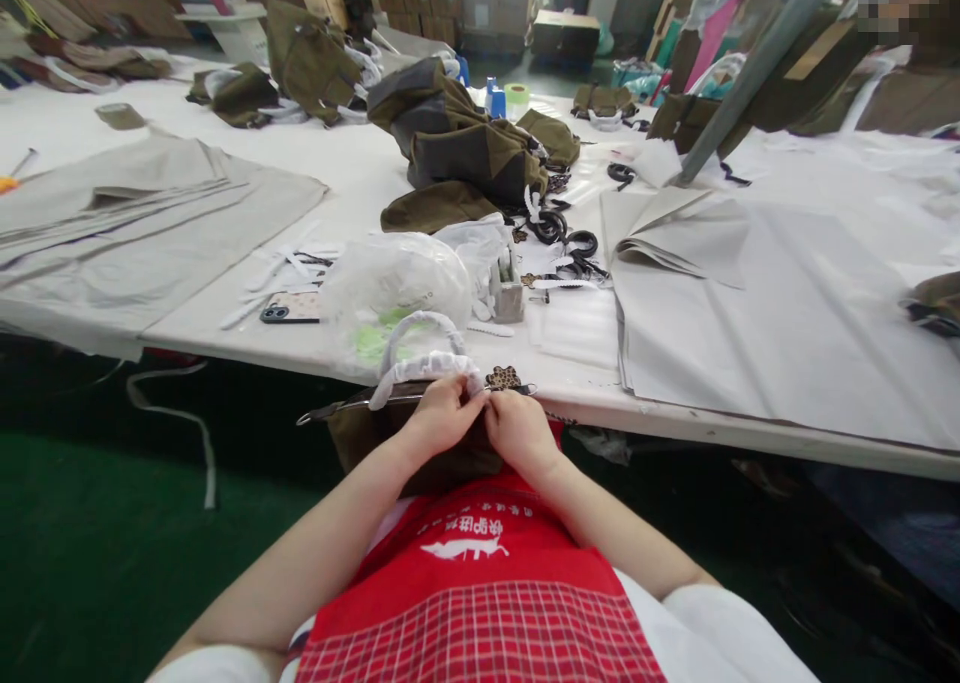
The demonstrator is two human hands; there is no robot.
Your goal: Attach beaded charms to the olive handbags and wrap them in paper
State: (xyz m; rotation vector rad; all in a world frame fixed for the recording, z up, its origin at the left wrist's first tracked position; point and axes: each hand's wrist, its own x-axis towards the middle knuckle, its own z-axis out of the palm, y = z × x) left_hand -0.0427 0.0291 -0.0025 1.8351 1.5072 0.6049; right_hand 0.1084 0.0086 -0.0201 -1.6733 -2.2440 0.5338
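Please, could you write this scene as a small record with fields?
left hand: closed at the top of a brown bag, near its white-wrapped handle
right hand: closed beside the left hand, near a leopard-print charm
near table edge: phone, clear plastic bag
exact grip: unclear

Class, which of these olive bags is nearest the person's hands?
The bag at the table's near edge, directly below the left hand and right hand; the other bags lie farther back.
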